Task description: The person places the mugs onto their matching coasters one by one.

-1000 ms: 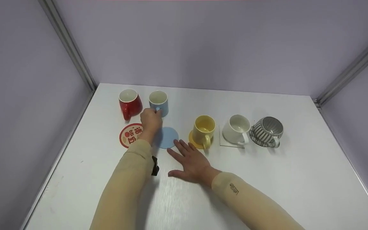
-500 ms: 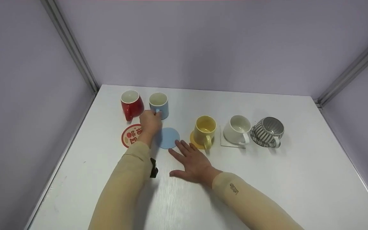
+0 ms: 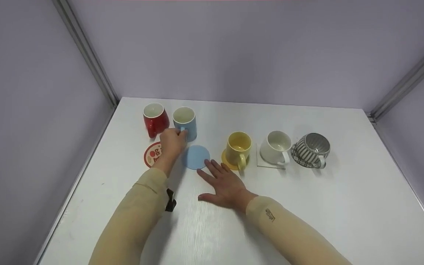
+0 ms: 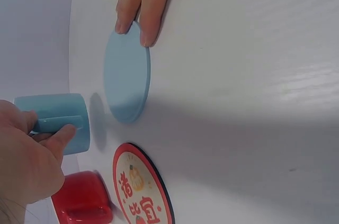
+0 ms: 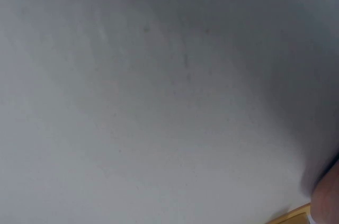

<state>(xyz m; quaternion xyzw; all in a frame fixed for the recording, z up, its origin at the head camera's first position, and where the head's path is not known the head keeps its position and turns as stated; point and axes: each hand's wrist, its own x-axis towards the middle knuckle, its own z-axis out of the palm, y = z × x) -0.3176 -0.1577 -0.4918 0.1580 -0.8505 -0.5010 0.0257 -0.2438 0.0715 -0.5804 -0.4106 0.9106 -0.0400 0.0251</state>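
A light blue mug (image 3: 185,123) is held at its handle (image 4: 58,123) by the left hand (image 3: 172,143), thumb and fingers pinching it. In the left wrist view a shadow lies apart from its base, so it looks slightly raised. Closer to the person lies a round light blue coaster (image 3: 196,157). The right hand (image 3: 226,187) rests palm down with fingers spread, its fingertips (image 4: 145,38) at the coaster's edge. Left of the blue mug stands a red mug (image 3: 155,119). A round red-rimmed coaster (image 4: 143,187) with printed characters is partly hidden behind the left wrist in the head view.
To the right, a yellow mug (image 3: 239,147) stands on a yellow coaster (image 3: 225,160), a white mug (image 3: 275,147) on a square white coaster (image 3: 265,164), and a grey striped mug (image 3: 311,149) on a checked coaster (image 3: 298,158). Walls border the white table (image 3: 326,217).
The left hand has drawn the blue mug slightly towards the person and the blue coaster. The right hand stays in place; the head view has shifted a little.
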